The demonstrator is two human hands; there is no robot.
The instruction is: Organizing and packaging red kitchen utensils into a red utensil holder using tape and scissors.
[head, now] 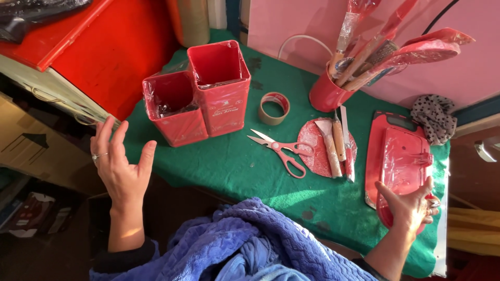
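Count, head view: hands, 2, left hand and right hand, fingers spread.
Beyond the left fingertips: red canisters, 2.
Between the hands: tape roll, 1; scissors, 1; wooden-handled knives, 3.
Under the right fingers: red boards, 2, stacked.

Open hands over green table, red containers, scissors.
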